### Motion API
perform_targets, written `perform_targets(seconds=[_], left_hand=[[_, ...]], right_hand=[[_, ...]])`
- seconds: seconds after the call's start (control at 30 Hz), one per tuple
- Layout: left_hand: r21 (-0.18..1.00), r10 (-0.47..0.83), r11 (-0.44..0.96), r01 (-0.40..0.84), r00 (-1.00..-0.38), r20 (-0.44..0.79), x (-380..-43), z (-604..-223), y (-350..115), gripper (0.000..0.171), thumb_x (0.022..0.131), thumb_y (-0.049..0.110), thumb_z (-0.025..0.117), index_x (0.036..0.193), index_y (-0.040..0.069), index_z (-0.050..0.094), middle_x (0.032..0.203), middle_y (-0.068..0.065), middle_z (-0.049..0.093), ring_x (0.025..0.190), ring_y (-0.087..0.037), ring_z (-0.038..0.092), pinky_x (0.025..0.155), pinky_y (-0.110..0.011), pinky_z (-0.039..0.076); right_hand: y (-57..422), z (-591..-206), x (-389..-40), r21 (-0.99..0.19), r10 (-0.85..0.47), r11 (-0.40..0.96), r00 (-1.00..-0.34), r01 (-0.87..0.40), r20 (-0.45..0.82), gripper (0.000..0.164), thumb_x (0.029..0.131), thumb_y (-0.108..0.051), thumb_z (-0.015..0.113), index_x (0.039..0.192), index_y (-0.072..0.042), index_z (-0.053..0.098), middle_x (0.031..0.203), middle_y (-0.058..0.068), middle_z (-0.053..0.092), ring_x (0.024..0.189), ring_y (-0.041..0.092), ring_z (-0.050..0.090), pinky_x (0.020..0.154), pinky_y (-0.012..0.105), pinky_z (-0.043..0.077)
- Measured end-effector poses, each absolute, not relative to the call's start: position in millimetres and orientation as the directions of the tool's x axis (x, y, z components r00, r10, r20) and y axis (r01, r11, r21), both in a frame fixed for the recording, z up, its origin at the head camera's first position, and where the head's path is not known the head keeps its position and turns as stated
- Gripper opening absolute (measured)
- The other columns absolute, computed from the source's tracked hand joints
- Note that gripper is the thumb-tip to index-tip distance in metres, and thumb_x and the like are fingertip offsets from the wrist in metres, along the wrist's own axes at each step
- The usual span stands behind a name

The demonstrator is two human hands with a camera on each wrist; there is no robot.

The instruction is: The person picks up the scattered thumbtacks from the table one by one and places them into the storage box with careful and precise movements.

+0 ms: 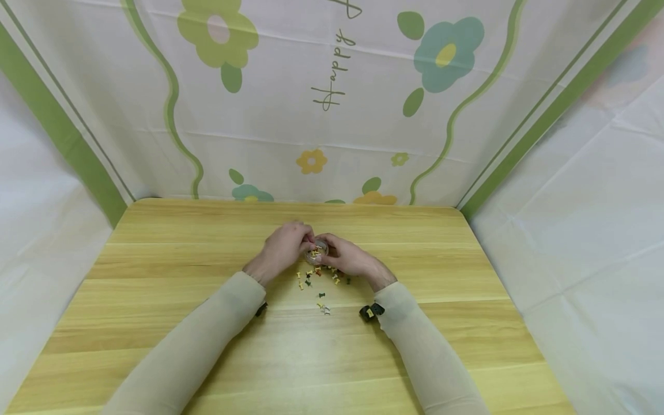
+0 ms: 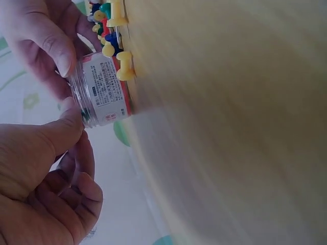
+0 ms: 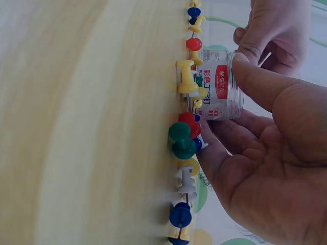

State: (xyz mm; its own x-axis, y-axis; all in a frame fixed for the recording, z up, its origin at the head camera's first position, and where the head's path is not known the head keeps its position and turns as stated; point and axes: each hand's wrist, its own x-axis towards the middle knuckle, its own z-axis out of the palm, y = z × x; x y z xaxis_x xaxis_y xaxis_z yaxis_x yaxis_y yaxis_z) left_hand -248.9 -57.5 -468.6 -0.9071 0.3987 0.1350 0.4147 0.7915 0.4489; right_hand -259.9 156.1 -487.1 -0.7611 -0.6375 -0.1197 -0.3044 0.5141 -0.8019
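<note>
A small clear jar with a white and red label stands on the wooden table, several push pins inside it. My right hand grips it from the right, thumb at the rim and fingers curled round the far side. Over its mouth, my left hand brings thumb and index finger together in a pinch. A bit of dark green shows by those fingertips in the left wrist view; the fingers mostly hide what they pinch. Loose push pins in yellow, red, green, blue and white lie beside the jar, on the near side.
Nearer the front, a green push pin and a few white and yellow push pins lie apart from the main scatter. The wooden table ends at a flower-printed cloth behind; white cloth hangs at both sides.
</note>
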Motion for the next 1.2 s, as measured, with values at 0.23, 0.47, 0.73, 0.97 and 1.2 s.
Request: perform_targets(seconds=[0.23,0.47,0.73,0.97,1.2], left_hand=[[0.447,0.418,0.784,0.431,-0.898,0.135,-246.3,-465.8,-60.9,0.012,0.096,0.024,0.074,0.102,0.014,0.074,0.094,0.001,0.063,0.083,-0.015,0.059,0.072,-0.031,0.055],[0.361,0.495,0.778,0.514,-0.856,0.150,-234.2,-460.1,-66.0,0.009,0.097,0.024,0.074,0.099,0.015,0.071,0.092,0.002,0.064,0.082,-0.014,0.059,0.072,-0.031,0.055],[0.266,0.615,0.733,0.626,-0.777,0.134,-214.3,-456.9,-69.0,0.017,0.095,0.023,0.075,0.108,0.013,0.071,0.095,0.003,0.067,0.088,-0.017,0.063,0.080,-0.033,0.057],[0.226,0.624,0.754,0.617,-0.780,0.051,-201.6,-456.3,-69.0,0.014,0.093,0.013,0.076,0.107,0.012,0.074,0.096,0.002,0.068,0.090,-0.016,0.062,0.081,-0.031,0.056],[0.136,0.620,0.775,0.617,-0.784,0.025,-198.5,-463.3,-67.7,0.012,0.095,0.008,0.072,0.106,0.011,0.073,0.088,-0.001,0.066,0.077,-0.015,0.058,0.065,-0.029,0.054]], right_hand=[[155.8,-485.6,-259.3,-0.804,-0.635,0.517,-0.762,-0.294,-0.129,0.055,0.103,-0.024,0.064,0.153,-0.012,0.045,0.142,0.011,0.058,0.125,0.023,0.058,0.108,0.042,0.046],[155.7,-485.7,-258.8,-0.802,-0.638,0.518,-0.759,-0.297,-0.131,0.053,0.103,-0.022,0.064,0.152,-0.009,0.046,0.144,0.011,0.057,0.131,0.023,0.055,0.111,0.039,0.044],[156.4,-485.2,-257.7,-0.791,-0.624,0.533,-0.770,-0.301,-0.128,0.057,0.103,-0.025,0.064,0.153,-0.008,0.044,0.147,0.012,0.056,0.132,0.024,0.054,0.112,0.043,0.043],[156.6,-485.8,-258.4,-0.781,-0.622,0.544,-0.772,-0.307,-0.130,0.058,0.103,-0.027,0.064,0.154,-0.009,0.044,0.144,0.011,0.058,0.123,0.021,0.059,0.106,0.042,0.047],[156.8,-485.5,-257.6,-0.782,-0.625,0.544,-0.769,-0.304,-0.135,0.059,0.104,-0.027,0.063,0.156,-0.009,0.041,0.142,0.011,0.058,0.119,0.018,0.060,0.104,0.040,0.049]])
